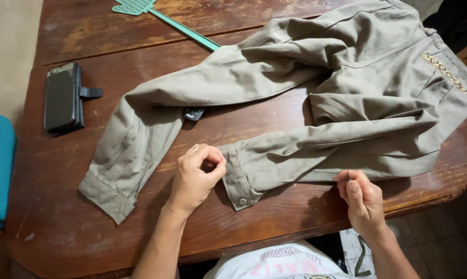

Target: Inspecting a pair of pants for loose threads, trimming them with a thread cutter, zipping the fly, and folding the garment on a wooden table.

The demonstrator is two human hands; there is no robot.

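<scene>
Worn wooden tabletop (295, 129); my left hand (194, 178) pinches the soft, limp olive cotton shirt (316, 88) at its buttoned cuff (237, 178), right hand (362, 199) nips the sleeve's edge — light, floppy cloth.

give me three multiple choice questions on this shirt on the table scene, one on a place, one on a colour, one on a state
1. Where is the phone case?
A. left of the shirt
B. on the shirt
C. in a hand

2. What colour is the fly swatter?
A. red
B. teal green
C. black

3. How is the shirt lying?
A. neatly folded
B. hanging up
C. spread out, creased

Answers: 1 A, it lies near the table's left edge. 2 B, head and handle are teal. 3 C, sleeves stretch out; the left hand pinches a cuff, the right hand the sleeve's edge.
</scene>
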